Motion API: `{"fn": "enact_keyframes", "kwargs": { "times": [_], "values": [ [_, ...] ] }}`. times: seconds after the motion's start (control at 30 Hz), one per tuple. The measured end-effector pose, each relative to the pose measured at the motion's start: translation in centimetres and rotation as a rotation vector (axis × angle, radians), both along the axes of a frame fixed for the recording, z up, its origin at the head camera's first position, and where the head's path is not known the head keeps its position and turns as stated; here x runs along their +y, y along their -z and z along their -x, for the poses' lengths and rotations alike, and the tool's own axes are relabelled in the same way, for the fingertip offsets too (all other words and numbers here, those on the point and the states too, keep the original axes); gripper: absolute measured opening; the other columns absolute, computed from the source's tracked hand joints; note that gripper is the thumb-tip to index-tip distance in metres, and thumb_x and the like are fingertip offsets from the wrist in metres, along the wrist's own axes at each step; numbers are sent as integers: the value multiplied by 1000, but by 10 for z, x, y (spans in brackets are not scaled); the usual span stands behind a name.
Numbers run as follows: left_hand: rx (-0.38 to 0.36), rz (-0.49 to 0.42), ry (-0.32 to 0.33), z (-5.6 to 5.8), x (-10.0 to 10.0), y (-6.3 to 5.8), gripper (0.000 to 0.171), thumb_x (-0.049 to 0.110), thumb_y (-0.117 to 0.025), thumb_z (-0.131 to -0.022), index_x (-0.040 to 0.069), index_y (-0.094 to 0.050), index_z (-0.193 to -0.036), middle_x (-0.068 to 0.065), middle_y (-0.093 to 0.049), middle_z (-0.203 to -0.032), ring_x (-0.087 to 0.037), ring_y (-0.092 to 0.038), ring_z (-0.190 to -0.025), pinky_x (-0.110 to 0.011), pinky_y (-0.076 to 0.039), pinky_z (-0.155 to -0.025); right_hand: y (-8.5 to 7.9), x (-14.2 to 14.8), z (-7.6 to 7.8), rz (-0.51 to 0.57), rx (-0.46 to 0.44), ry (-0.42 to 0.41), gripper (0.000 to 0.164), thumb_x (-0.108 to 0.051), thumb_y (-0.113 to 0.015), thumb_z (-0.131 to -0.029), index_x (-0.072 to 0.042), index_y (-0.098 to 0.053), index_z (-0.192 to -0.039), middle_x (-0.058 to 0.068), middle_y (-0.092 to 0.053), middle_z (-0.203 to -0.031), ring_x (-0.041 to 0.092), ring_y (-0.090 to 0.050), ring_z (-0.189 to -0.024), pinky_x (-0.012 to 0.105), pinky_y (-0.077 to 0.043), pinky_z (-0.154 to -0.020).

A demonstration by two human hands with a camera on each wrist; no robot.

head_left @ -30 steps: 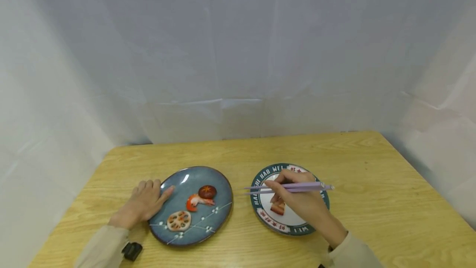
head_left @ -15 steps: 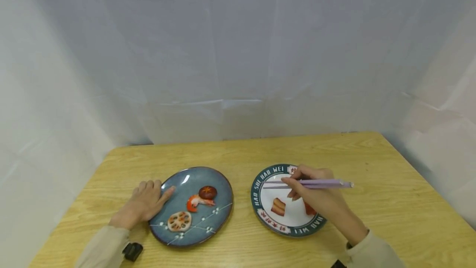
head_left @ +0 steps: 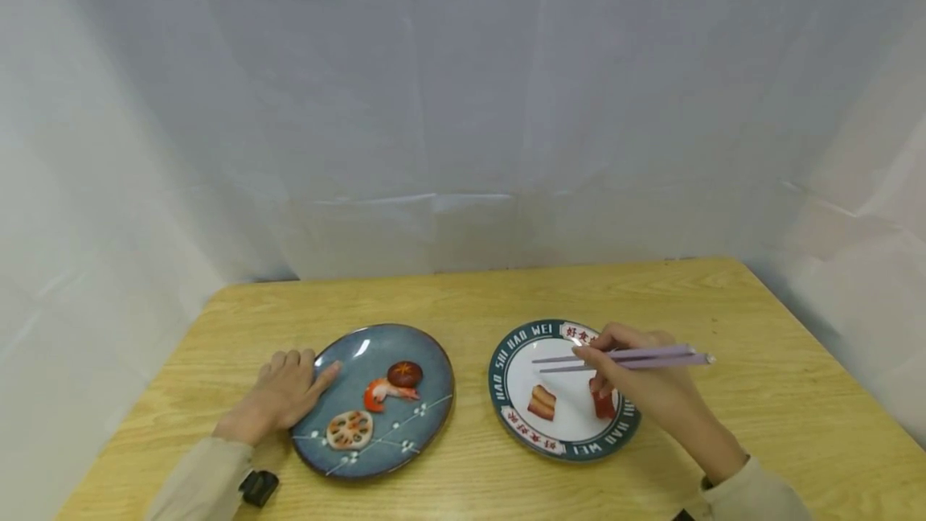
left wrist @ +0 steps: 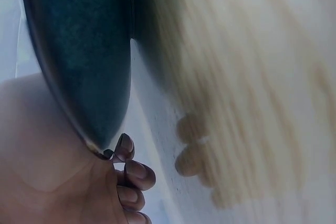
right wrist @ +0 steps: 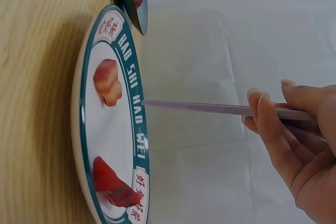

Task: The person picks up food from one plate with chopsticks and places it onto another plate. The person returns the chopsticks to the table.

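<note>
My left hand (head_left: 278,396) holds the left rim of a blue-grey plate (head_left: 427,449), thumb over the top, fingers outside and below the edge in the left wrist view. On that plate lie a lotus root slice (head_left: 350,430), a shrimp (head_left: 383,394) and a mushroom cap (head_left: 404,375). My right hand (head_left: 644,376) grips a pair of lilac chopsticks (head_left: 665,356). Their tips are slightly apart, pointing left above a white plate with a green lettered rim (head_left: 506,416), with nothing between them. A streaky meat piece (head_left: 542,403) and a dark red piece (right wrist: 113,184) lie on this plate.
Both plates stand on a wooden table (head_left: 463,296), a strip of bare wood between them. White sheeting (head_left: 463,103) hangs behind the table and along both sides.
The right hand with the chopsticks has moved right across the white plate, uncovering the streaky meat piece and the dark red piece. The left hand stays at its rim.
</note>
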State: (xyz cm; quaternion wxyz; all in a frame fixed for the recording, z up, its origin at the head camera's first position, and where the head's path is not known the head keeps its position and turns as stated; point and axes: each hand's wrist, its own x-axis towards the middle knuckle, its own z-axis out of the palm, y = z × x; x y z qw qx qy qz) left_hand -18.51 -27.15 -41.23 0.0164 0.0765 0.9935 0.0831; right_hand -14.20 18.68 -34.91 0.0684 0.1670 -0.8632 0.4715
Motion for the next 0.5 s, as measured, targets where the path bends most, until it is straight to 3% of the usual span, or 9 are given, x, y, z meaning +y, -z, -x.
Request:
{"fn": "enact_keyframes", "kwargs": {
  "times": [0.2, 0.5],
  "values": [
    [3, -8, 12, 0, -1, 1, 61, 49, -35, -102, -10, -50, -108, -27, -53, -100, -46, -48, -99, -62, -35, -86, -3, 8, -2, -49, 40, 9, 21, -25, -67, -92, -10, -61, -79, -4, -62, -61, 13, -61, -52, 26, -45, -43],
    [7, 0, 13, 1, -1, 1, 62, 50, -34, -102, -9, -50, -108, -27, -53, -100, -46, -48, -99, -62, -35, -86, -10, 19, -3, -74, 115, 3, 25, -21, -63, -95, -11, -60, -73, -7, -58, -55, 11, -57, -48, 28, -46, -44]
  ]
}}
